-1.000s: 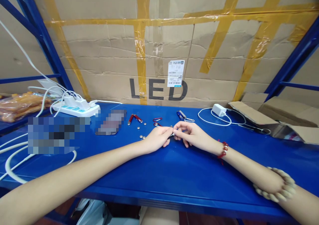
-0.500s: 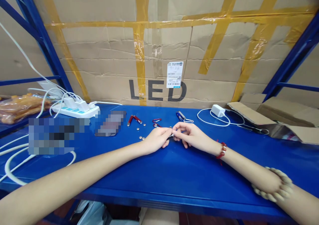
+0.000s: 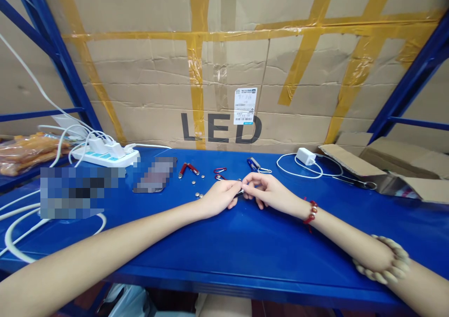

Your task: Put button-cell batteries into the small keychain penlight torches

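Observation:
My left hand (image 3: 219, 196) is closed around a small dark, tube-like thing with a shiny metal end (image 3: 240, 192), most of it hidden by the fingers. At its tip, the thumb and forefinger of my right hand (image 3: 261, 188) are pinched together, touching the same thing. Just behind the hands lie a red carabiner clip (image 3: 220, 170) and a second red clip (image 3: 220, 177), partly covered by my left hand. Several button cells (image 3: 197, 195) are scattered left of my left hand. Two red metal tubes (image 3: 192, 168) lie beyond them.
A blue tube with a silver clip (image 3: 253, 164) lies behind my right hand. To the right are a white charger (image 3: 306, 156) with its cable and an opened cardboard box (image 3: 351, 160). A blurred phone-like slab (image 3: 156, 174) and a white power strip (image 3: 122, 158) stand left. A big carton (image 3: 154, 83) closes the back.
Both hands keep nearly the same pose around the small tube-like thing. The whole view has shifted very slightly; nothing on the table has visibly moved.

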`<move>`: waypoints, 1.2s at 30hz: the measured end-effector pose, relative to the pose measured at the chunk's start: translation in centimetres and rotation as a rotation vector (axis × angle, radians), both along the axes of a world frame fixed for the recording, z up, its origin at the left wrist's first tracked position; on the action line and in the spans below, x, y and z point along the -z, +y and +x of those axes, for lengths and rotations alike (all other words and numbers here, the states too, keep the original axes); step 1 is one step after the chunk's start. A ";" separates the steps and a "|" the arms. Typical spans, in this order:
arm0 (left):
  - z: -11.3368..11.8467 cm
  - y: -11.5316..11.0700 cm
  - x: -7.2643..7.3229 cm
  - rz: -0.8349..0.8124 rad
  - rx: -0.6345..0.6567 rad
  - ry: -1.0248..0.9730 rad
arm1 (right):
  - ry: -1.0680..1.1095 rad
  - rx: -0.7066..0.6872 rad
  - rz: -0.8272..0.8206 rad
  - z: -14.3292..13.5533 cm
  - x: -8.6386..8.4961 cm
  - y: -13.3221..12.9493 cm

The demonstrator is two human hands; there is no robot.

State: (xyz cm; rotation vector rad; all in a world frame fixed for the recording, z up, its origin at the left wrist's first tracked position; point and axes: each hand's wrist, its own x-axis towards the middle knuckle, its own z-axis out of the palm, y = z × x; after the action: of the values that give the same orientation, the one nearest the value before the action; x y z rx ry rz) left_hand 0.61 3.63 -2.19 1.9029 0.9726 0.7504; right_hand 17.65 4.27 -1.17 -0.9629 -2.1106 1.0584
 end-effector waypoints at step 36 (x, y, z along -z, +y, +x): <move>0.1 -0.1 -0.1 0.019 0.003 0.060 | -0.055 -0.023 0.085 0.3 0.1 0.1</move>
State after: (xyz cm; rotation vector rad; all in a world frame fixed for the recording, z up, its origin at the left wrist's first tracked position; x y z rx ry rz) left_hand 0.69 3.50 -2.05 1.9528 1.0024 0.7071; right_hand 17.99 4.36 -1.28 -0.9391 -2.1979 0.9550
